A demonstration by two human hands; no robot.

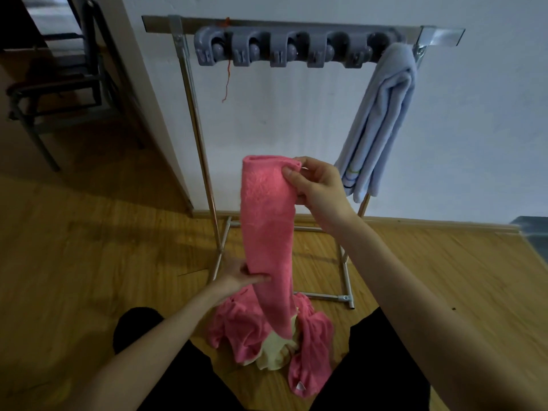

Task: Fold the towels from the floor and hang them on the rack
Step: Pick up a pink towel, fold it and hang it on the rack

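Pink and pale yellow towels lie in a crumpled heap (267, 336) on the wooden floor (89, 262), between the person's dark-clothed knees. Above the heap, a folded pink towel (268, 232) hangs down long and narrow. The left hand (240, 275) grips its lower part, fingers curled on the cloth. The right hand (318, 188) pinches the upper folded end. Behind stands the metal rack (204, 149) with a grey row of clips (281, 48); a light blue towel (382, 120) hangs at its right end. A dark chair (59, 84) stands far left.
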